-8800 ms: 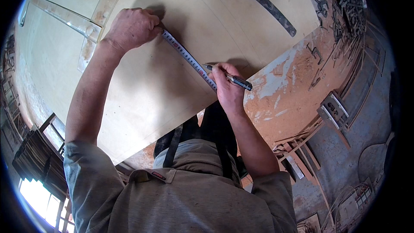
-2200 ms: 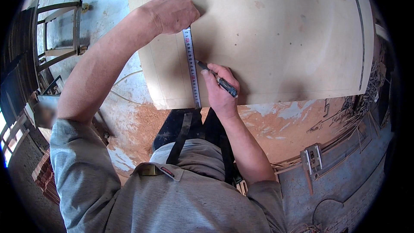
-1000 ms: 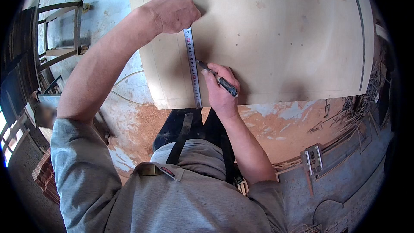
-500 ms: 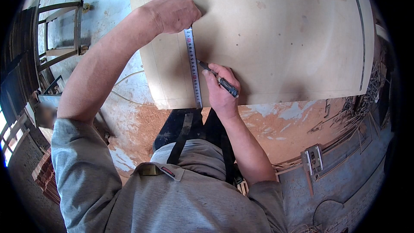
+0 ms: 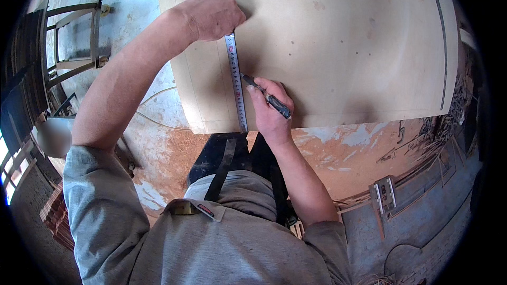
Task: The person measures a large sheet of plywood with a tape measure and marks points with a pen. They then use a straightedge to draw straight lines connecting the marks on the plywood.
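Note:
A large tan board lies flat in front of me. Across its left part runs the white blade of a tape measure, reaching the board's near edge. My left hand is closed at the blade's far end; the tape's case is hidden beneath it. In my right hand is a dark marker pen, gripped between thumb and fingers. Its tip points at the blade's right edge, around the middle of the visible length; whether it touches the board is unclear.
A metal frame stands on the floor at the left. Thin strips and scrap lie past the board's right edge. A metal fixture is at lower right. Near my left elbow is a blurred round shape. A cable crosses the floor.
The blurred shape by my left elbow has come further into view. My hands, the blade and the pen are practically still.

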A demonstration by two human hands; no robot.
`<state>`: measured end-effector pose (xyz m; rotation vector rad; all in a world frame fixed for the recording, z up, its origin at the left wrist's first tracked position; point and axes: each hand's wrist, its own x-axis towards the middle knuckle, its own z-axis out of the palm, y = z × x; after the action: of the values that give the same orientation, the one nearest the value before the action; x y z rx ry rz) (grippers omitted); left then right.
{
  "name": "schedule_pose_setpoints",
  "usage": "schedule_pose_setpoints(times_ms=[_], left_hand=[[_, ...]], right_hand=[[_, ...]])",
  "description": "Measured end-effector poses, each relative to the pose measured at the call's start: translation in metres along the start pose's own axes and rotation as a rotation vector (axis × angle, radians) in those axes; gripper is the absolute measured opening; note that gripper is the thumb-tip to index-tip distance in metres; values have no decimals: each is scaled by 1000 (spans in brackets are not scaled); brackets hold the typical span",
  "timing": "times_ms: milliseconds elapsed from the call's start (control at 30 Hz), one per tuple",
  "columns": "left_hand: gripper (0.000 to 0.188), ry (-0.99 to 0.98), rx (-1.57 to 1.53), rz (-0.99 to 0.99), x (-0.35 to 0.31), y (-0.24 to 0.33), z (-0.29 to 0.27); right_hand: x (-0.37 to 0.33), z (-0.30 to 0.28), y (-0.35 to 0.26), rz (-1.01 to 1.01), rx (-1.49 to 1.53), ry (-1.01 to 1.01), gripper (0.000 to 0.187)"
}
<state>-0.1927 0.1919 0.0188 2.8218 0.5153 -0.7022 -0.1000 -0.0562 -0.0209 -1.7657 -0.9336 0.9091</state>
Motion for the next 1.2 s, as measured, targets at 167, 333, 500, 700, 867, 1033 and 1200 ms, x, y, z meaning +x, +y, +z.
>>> schedule_pose_setpoints(times_ms=[167, 333, 500, 700, 867, 1033, 1200], left_hand=[[14, -15, -17, -8, 0, 0, 0], [14, -8, -2, -3, 0, 0, 2], [14, -17, 1, -9, 0, 1, 0], [11, -7, -2, -13, 0, 1, 0], [11, -14, -22, -9, 1, 0, 1], [11, -10, -2, -18, 0, 1, 2], [12, -25, -5, -12, 1, 1, 1]], right_hand=[[0, -1, -2, 16, 0, -4, 21], [0, 0, 0, -4, 1, 2, 21], [0, 0, 1, -22, -5, 10, 20], [0, 1, 0, -6, 5, 20, 20], [0, 0, -1, -9, 7, 15, 20], [-1, -1, 0, 3, -30, -20, 20], [-1, -1, 0, 1, -24, -13, 20]])
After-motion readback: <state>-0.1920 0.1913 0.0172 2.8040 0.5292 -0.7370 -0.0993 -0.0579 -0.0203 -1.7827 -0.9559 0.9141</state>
